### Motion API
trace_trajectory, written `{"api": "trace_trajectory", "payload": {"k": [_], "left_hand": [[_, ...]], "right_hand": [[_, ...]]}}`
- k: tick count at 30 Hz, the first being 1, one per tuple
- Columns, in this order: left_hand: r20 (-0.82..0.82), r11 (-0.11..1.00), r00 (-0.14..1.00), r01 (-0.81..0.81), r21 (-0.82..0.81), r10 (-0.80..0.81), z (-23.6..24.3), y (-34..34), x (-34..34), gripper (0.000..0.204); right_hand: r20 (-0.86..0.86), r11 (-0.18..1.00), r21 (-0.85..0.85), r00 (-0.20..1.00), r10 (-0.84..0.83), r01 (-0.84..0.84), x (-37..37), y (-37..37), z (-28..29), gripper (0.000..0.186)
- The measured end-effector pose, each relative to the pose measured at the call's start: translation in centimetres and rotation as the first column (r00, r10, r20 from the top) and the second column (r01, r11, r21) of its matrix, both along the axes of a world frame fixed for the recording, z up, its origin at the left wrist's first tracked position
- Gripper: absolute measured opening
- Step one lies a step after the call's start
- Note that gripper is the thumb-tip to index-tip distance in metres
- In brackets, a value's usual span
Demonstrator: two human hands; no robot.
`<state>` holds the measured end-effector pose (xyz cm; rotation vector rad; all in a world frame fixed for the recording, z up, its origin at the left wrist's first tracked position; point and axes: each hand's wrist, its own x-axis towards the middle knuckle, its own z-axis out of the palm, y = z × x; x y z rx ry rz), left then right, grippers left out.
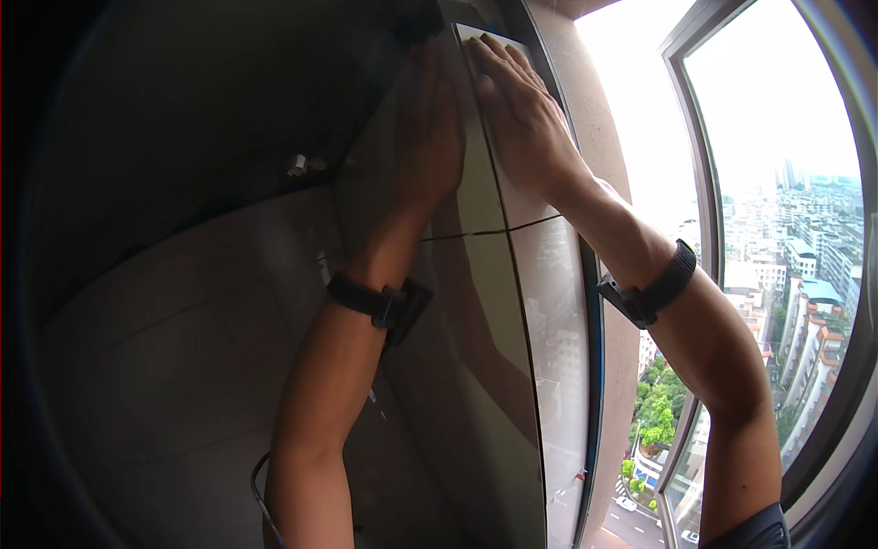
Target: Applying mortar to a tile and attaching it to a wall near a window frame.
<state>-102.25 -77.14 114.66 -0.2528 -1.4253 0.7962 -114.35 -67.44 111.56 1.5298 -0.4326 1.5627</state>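
Note:
Both my arms reach up to a tiled corner beside a window. My left hand [432,137] lies flat on the shadowed, glossy wall tile [476,197] left of the corner edge, its fingers pointing up and dimly lit. Around the corner, my right hand [526,114] is pressed flat on the upper narrow pale tile [523,206], with fingers stretched toward its top edge. Neither hand grips anything. A dark joint separates this upper tile from the lower narrow tile [553,320]. Each wrist wears a black strap with a small dark device.
At the right is an open window with a grey frame [706,174], with buildings and a street far below. A rough, plastered strip [604,119] runs between tiles and window. On the dark left side, a small white fitting [296,166] shows. A thin cable [257,480] loops by my left arm.

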Motion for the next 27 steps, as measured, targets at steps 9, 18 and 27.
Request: {"api": "trace_trajectory", "payload": {"k": [9,18,27], "left_hand": [[-0.022,0.994,0.996,-0.092,-0.053,0.091,0.0,-0.1,0.3,0.046],[-0.064,0.988,0.988,-0.144,-0.05,0.141,0.4,-0.8,-0.1,0.047],[0.012,0.999,1.0,-0.005,0.036,0.005,0.1,-0.1,0.1,0.049]], "right_hand": [[0.007,1.0,-0.006,1.0,-0.002,0.002,-0.1,-0.1,0.0,0.046],[0.032,0.999,-0.016,0.999,-0.033,0.033,0.1,-0.3,0.0,0.046],[-0.019,0.996,-0.092,1.0,-0.008,0.007,0.2,0.3,0.0,0.041]]}}
